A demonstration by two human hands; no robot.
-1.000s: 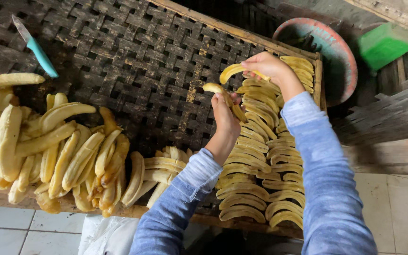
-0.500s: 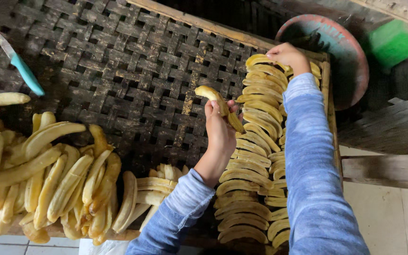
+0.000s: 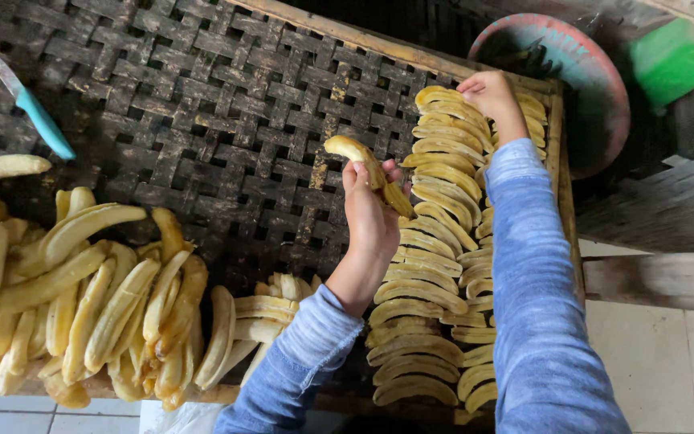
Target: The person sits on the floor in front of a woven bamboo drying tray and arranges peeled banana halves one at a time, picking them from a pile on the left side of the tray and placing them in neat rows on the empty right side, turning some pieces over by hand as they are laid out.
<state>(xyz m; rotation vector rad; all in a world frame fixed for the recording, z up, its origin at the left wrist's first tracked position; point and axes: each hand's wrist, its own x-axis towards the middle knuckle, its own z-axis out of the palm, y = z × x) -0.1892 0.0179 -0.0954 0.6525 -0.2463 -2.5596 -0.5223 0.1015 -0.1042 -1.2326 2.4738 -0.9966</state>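
Observation:
My left hand is raised over a dark woven bamboo tray and grips a peeled banana slice that sticks up to the left. My right hand reaches to the far end of the tray, fingers down on the top of two rows of overlapping banana slices laid along the tray's right side. Both arms wear blue sleeves. Whether the right hand holds a slice is hidden.
A heap of peeled bananas lies at the tray's near left. A knife with a teal handle rests at far left. A round red-rimmed basin and a green object sit beyond the tray. Tiled floor shows at right.
My right hand has moved from mid-row to the far end of the rows. My left hand has lifted its slice a little higher.

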